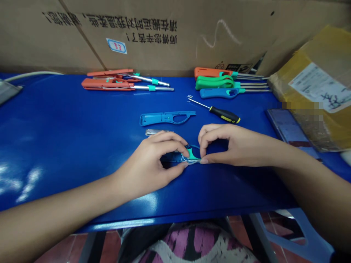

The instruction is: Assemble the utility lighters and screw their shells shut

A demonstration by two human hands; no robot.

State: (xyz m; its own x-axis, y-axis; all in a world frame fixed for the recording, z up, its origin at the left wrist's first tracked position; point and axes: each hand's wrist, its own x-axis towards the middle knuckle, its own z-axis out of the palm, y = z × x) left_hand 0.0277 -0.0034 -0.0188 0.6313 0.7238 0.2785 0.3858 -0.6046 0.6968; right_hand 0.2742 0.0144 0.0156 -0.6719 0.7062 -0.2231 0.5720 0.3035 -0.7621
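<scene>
My left hand (153, 160) curls round a blue lighter casing half (172, 157) lying on the table, its thumb and fingertips closed on the casing. A green trigger (192, 155) sits in that casing, with thin white wires (186, 159) looping beside it. At the casing's right end, my right hand (219, 144) pinches the wires between thumb and fingers; the exact grip is partly hidden. Behind my left fingers lies a clear fuel tank-like piece (156, 132), partly covered. Farther back rests the other blue casing half (166, 118), open side up.
A black-and-yellow screwdriver (226, 115) lies behind my right hand, small screws (189, 98) at its tip. Orange lighters (109, 84) lie back left; several coloured lighters (215, 83) lie back right. A cardboard box (153, 40) borders the blue table (68, 146); a phone (290, 131) lies right.
</scene>
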